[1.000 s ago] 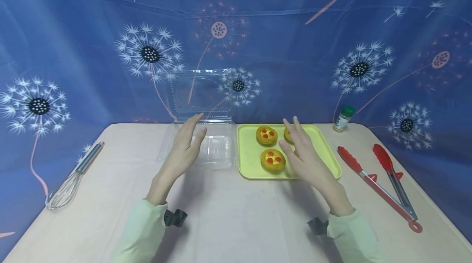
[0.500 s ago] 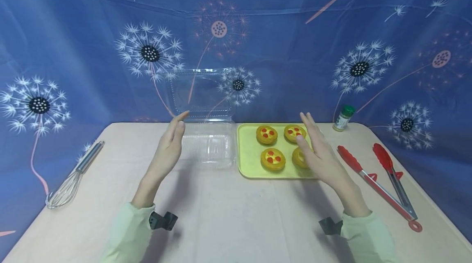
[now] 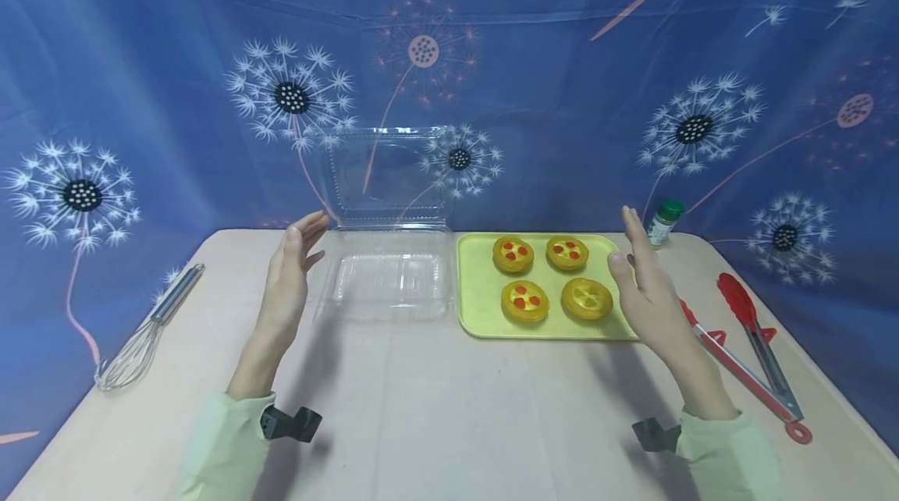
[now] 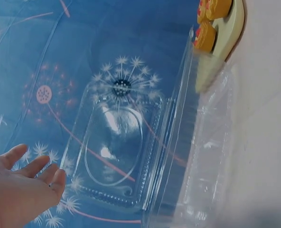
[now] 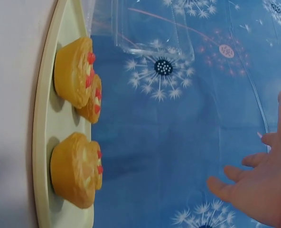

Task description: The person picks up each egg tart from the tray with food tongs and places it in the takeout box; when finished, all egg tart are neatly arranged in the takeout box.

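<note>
Left hand [image 3: 283,282]: raised above the desk [image 3: 449,407], left of the box; fingers loosely extended, slightly bent, gripping nothing.
Right hand [image 3: 653,302]: raised, at the right end of the tray as seen from the head; fingers extended, thumb apart from them, gripping nothing.
Box [image 3: 393,276]: clear plastic, hinged, base on the desk near the back edge; lid [image 3: 393,177] standing up behind it.
Tray [image 3: 481,290]: yellow, rounded corners, just right of the box.
Tarts, four, on the tray in two rows: back left [image 3: 513,255], back right [image 3: 567,253] and front left [image 3: 524,301] with red pieces; front right [image 3: 587,299] plain yellow on top.
Bottle [image 3: 660,231]: green cap, back right corner.
Tongs [image 3: 747,378]: red-tipped, spread, right side, one tip partly hidden by the right hand.
Whisk [image 3: 158,315]: metal, left edge.
Cloth [image 3: 555,158]: blue, dandelion print, hanging behind.
</note>
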